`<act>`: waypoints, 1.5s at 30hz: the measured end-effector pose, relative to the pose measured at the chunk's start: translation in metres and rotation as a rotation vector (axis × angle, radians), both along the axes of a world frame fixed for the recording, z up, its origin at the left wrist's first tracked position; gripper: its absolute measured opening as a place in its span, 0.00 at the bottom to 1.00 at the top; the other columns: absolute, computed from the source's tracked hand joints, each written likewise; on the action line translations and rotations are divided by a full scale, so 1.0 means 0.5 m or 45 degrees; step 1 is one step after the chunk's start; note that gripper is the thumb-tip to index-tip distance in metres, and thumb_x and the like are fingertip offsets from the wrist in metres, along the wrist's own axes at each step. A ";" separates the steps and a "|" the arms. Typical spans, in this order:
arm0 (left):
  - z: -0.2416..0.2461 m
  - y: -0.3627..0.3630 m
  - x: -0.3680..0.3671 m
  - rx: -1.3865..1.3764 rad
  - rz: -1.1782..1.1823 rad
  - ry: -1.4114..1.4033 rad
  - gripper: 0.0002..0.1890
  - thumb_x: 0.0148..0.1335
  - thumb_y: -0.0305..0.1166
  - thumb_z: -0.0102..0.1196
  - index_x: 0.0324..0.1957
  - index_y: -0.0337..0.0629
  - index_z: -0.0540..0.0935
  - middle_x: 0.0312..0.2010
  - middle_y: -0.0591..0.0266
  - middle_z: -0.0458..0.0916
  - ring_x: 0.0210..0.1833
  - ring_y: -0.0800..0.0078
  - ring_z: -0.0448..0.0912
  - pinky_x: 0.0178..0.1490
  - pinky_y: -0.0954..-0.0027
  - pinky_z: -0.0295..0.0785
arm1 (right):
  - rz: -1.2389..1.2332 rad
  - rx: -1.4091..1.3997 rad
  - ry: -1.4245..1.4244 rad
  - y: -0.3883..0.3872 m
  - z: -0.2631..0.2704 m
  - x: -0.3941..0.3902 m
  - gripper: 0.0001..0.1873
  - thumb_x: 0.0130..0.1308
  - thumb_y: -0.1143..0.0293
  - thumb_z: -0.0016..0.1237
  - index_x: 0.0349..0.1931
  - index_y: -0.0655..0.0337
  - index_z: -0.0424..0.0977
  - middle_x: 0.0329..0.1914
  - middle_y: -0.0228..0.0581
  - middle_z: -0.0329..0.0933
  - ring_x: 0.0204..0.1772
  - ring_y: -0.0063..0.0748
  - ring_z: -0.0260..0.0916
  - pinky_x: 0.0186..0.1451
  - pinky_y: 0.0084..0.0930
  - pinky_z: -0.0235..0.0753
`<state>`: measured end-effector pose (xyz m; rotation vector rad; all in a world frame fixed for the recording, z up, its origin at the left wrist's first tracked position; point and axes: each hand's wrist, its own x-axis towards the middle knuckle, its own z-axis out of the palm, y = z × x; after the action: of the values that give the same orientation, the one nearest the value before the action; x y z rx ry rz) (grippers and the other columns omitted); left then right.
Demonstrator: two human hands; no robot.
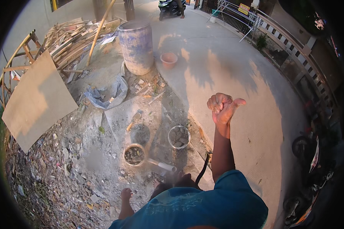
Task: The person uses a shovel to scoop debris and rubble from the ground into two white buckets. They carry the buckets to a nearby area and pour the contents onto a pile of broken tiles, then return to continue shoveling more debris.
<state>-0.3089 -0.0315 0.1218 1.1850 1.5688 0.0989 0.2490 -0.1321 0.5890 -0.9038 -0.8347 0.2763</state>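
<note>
Raised over the concrete pavement, my right hand (225, 108) has its fingers curled in and its thumb stretched out, with nothing held. My left hand (126, 193) hangs low by my side above the rubble; its fingers look curled, and whether they hold anything is unclear. In front of my feet stands a bucket (124, 155) filled with dark rubble. A second round container (169, 138), also with grey chunks inside, is farther to the right. Between the first bucket and my feet lies a pale pipe-like piece (166, 166). A tool with a wooden handle (130, 126) rests on the ground beyond the bucket.
A large blue drum (137, 48) stands ahead, beside an orange bucket (168, 59). At left are a leaning board (40, 100), a pile of wood scraps (71, 43) and loose rubble (71, 171). Motorcycles (304, 183) stand at right; another, with a person, is far ahead.
</note>
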 end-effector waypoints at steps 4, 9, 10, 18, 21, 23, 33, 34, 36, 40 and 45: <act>-0.017 0.057 -0.017 -0.038 0.127 0.072 0.15 0.62 0.33 0.52 0.46 0.34 0.79 0.30 0.57 0.83 0.27 0.68 0.85 0.22 0.68 0.76 | -0.093 -0.028 -0.007 -0.008 -0.029 -0.006 0.43 0.53 0.16 0.18 0.11 0.50 0.52 0.07 0.23 0.49 0.12 0.19 0.40 0.19 0.22 0.45; -0.026 0.019 0.004 -0.015 0.084 -0.039 0.12 0.59 0.32 0.52 0.41 0.34 0.81 0.29 0.56 0.82 0.26 0.68 0.84 0.21 0.68 0.75 | -0.143 -0.620 -0.133 -0.053 -0.238 0.007 0.34 0.70 0.38 0.37 0.14 0.55 0.59 0.10 0.27 0.54 0.15 0.20 0.50 0.20 0.23 0.51; -0.028 0.007 0.021 -0.031 0.104 -0.052 0.12 0.59 0.32 0.51 0.40 0.34 0.81 0.29 0.56 0.82 0.26 0.67 0.84 0.21 0.68 0.75 | -0.202 -0.947 -0.104 -0.071 -0.301 0.012 0.29 0.71 0.46 0.46 0.16 0.58 0.65 0.11 0.29 0.58 0.17 0.22 0.57 0.21 0.24 0.57; 0.051 -0.145 0.189 -0.127 0.129 -0.021 0.13 0.57 0.32 0.52 0.39 0.32 0.81 0.29 0.54 0.82 0.26 0.66 0.84 0.22 0.68 0.75 | 0.395 -2.228 -0.234 -0.385 -0.850 0.061 0.24 0.61 0.45 0.55 0.41 0.58 0.79 0.32 0.41 0.83 0.34 0.38 0.81 0.37 0.38 0.79; 0.105 -0.265 0.208 -0.206 0.167 0.068 0.13 0.58 0.32 0.53 0.41 0.33 0.81 0.30 0.53 0.83 0.27 0.66 0.84 0.23 0.68 0.76 | 0.712 -2.533 0.238 -0.506 -0.945 0.103 0.23 0.62 0.47 0.56 0.40 0.59 0.78 0.27 0.37 0.82 0.26 0.30 0.78 0.25 0.32 0.77; 0.079 -0.243 0.288 -0.112 0.184 -0.013 0.14 0.58 0.32 0.54 0.42 0.33 0.82 0.30 0.53 0.83 0.27 0.66 0.84 0.24 0.67 0.77 | 0.781 -2.767 0.108 -0.509 -0.963 0.165 0.13 0.64 0.58 0.55 0.39 0.57 0.77 0.25 0.38 0.80 0.26 0.26 0.79 0.26 0.32 0.78; 0.151 -0.151 0.386 0.183 0.029 -0.074 0.19 0.67 0.39 0.53 0.50 0.32 0.79 0.37 0.53 0.84 0.35 0.68 0.84 0.42 0.69 0.78 | -0.132 -1.754 0.593 -0.290 -0.933 0.344 0.10 0.68 0.67 0.45 0.41 0.64 0.74 0.26 0.38 0.78 0.24 0.25 0.75 0.26 0.22 0.74; 0.171 -0.151 0.398 0.236 0.141 -0.212 0.18 0.68 0.38 0.52 0.51 0.31 0.79 0.37 0.55 0.83 0.38 0.70 0.84 0.43 0.70 0.77 | -0.083 -1.822 0.553 -0.259 -0.934 0.335 0.08 0.69 0.66 0.47 0.40 0.61 0.74 0.25 0.35 0.77 0.22 0.23 0.72 0.22 0.21 0.72; 0.209 -0.167 0.424 0.137 0.180 -0.092 0.19 0.70 0.39 0.48 0.57 0.38 0.76 0.46 0.61 0.83 0.43 0.74 0.83 0.44 0.72 0.74 | 0.142 -1.933 0.509 -0.237 -0.924 0.279 0.07 0.70 0.65 0.49 0.40 0.58 0.74 0.24 0.32 0.76 0.20 0.21 0.70 0.20 0.19 0.70; 0.246 -0.245 0.464 -0.070 0.320 -0.146 0.20 0.71 0.39 0.46 0.59 0.39 0.74 0.48 0.60 0.83 0.46 0.74 0.82 0.48 0.70 0.74 | 0.695 -2.160 0.266 -0.146 -0.929 0.148 0.10 0.70 0.63 0.47 0.43 0.60 0.74 0.27 0.32 0.77 0.23 0.21 0.73 0.23 0.19 0.73; 0.161 -0.296 0.510 -0.599 0.757 -0.203 0.28 0.69 0.48 0.52 0.64 0.42 0.68 0.52 0.57 0.79 0.46 0.69 0.81 0.48 0.67 0.74 | 1.064 -2.274 -0.229 -0.053 -1.039 -0.066 0.22 0.68 0.51 0.48 0.48 0.63 0.76 0.44 0.45 0.80 0.50 0.43 0.79 0.54 0.43 0.76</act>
<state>-0.0540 -0.1795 0.2021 0.3192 1.6392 0.1938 0.2158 -0.1586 0.0694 -2.1729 -0.9961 1.8829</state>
